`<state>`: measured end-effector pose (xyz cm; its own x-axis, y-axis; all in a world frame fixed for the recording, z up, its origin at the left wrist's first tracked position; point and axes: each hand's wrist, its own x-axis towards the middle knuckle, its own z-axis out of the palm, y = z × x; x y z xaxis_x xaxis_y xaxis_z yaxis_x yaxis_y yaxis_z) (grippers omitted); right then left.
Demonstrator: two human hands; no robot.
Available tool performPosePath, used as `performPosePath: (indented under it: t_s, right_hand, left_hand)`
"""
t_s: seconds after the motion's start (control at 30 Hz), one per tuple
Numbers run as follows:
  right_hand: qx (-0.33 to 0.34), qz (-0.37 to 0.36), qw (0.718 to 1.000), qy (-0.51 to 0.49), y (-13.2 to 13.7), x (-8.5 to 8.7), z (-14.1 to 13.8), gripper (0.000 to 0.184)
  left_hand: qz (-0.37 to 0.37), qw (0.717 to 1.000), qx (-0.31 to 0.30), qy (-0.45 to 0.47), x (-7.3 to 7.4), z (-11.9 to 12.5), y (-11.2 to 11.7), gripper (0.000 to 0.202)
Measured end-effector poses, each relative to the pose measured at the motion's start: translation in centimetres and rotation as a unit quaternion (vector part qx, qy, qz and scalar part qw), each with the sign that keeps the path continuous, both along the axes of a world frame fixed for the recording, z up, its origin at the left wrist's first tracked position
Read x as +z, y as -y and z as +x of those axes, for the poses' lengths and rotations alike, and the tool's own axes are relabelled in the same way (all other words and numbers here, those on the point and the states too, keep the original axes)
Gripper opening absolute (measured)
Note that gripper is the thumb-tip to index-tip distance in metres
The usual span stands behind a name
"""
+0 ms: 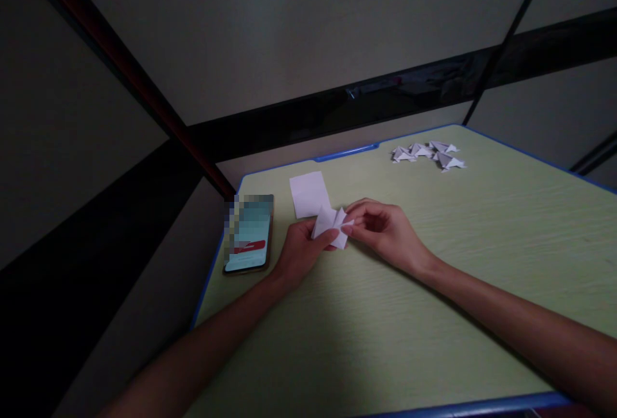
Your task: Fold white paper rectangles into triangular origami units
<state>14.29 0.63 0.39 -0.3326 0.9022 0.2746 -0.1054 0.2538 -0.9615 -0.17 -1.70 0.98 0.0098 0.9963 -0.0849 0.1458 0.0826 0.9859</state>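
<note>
Left hand (pixel 301 247): pinches the small white folded-paper piece (pixel 326 219) between thumb and fingers, apparently to steady it.
Right hand (pixel 388 231): grasps the same piece's right-hand flaps with thumb and fingertips, likely for fine control.
Folded piece: between 2 hands, over the pale-green, blue-edged table (pixel 414 341).
Spare sheet: flat white paper square (pixel 307 191), just beyond, within easy reach.
Phone: rectangular smartphone with lit teal screen (pixel 251 231), face up at left, probably for viewing.
Far corner: 4 white folded-paper figures (pixel 449 161), seemingly set aside.
</note>
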Motion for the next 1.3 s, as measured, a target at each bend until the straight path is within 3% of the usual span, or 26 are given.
performPosePath:
  t_s: [0.2, 0.4, 0.53, 0.83, 0.93, 1.13, 1.3]
  right_hand:
    - [-0.007, 0.116, 0.992, 0.054, -0.1, 0.2, 0.7, 0.009]
    - [0.02, 0.238, 0.964, 0.116, -0.3, 0.8, 1.5, 0.011]
    - [0.037, 0.273, 0.952, 0.132, -0.3, 1.0, 1.7, 0.011]
    - [0.051, 0.282, 0.946, 0.149, -0.3, 0.9, 1.7, 0.01]
    - [0.062, 0.275, 0.947, 0.153, -0.3, 0.9, 1.7, 0.009]
    - [0.072, 0.258, 0.953, 0.144, -0.2, 0.7, 1.7, 0.008]
    - [0.017, 0.179, 0.977, 0.118, -0.3, 0.6, 1.3, 0.007]
  left_hand:
    - [-0.013, 0.999, -0.014, 0.045, -0.1, 0.0, 0.1, 0.025]
    - [-0.021, 0.992, -0.054, 0.111, -0.5, -0.2, 0.0, 0.024]
    - [-0.056, 0.988, -0.071, 0.128, -0.4, -0.4, -0.2, 0.026]
    - [-0.122, 0.972, -0.102, 0.172, 0.6, -1.0, -0.3, 0.024]
    - [-0.139, 0.973, -0.108, 0.149, 0.6, -1.1, -0.2, 0.023]
    - [-0.113, 0.982, -0.124, 0.088, 0.2, -0.9, -0.1, 0.02]
    - [-0.067, 0.991, -0.082, 0.082, -0.2, -0.6, 0.1, 0.022]
